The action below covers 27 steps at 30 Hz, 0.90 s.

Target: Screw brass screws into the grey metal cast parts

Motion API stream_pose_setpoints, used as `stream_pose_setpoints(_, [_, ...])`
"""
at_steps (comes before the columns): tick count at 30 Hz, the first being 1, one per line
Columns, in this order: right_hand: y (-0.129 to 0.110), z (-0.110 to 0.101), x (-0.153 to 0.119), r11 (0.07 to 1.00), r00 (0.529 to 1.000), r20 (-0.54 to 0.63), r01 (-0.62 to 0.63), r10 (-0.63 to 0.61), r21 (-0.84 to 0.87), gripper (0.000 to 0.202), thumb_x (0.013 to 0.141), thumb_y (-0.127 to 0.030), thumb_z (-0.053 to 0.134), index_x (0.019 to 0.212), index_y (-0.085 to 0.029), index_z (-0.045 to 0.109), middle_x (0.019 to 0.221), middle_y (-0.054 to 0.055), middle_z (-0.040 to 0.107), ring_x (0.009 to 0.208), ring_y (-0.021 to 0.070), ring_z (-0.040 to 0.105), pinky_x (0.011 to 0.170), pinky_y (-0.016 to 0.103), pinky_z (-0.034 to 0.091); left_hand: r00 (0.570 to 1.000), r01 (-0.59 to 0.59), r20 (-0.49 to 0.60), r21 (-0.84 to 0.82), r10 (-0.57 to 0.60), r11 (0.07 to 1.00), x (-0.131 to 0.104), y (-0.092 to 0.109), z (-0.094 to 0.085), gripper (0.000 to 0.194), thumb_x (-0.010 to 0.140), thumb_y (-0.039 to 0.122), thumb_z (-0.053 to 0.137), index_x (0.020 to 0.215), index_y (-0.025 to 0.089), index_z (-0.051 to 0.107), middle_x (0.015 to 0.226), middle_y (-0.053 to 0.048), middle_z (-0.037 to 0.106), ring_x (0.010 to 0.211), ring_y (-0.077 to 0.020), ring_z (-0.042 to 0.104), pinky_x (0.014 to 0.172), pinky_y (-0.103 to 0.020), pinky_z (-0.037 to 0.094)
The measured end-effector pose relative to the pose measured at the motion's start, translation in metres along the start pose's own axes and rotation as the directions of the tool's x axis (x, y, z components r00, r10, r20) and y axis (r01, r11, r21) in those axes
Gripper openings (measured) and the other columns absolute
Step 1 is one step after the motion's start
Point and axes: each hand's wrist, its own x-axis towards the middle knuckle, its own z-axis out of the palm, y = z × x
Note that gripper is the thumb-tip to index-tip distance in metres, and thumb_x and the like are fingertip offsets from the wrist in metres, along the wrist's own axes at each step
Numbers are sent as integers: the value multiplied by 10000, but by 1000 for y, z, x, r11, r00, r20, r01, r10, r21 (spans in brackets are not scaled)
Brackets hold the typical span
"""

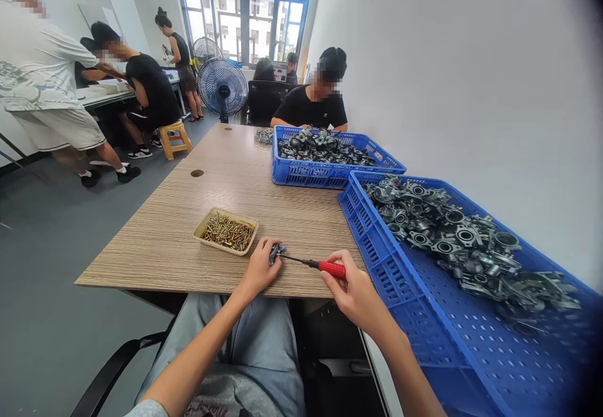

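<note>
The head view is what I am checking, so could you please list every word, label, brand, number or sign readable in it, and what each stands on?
No text reads with certainty.
Wearer's grey top: reddish script, cut off and unclear.
Facing co-worker's black shirt: pale mark, too small.
Front fan's hub: any lettering too small.
Computer screen: too small and blurred.
Red screwdriver handle: no lettering visible.

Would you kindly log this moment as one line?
left hand: holds small grey metal part; right hand: holds red-handled screwdriver; screwdriver: pointed at part
</note>
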Motion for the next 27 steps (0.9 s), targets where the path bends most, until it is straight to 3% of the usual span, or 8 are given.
stream_pose_setpoints(27, [14, 4, 3, 996, 999, -2, -41, 42, 84, 181, 985, -416, 541, 1033, -268, 449, 633, -66, 500, 518, 152, 442, 504, 257, 303, 1000, 11, -4, 5, -11, 1000, 0, 1, -2, 439, 830, 52, 538, 1233, 223, 558, 1190, -77, 569, 1163, -227, 578, 1071, -394, 460])
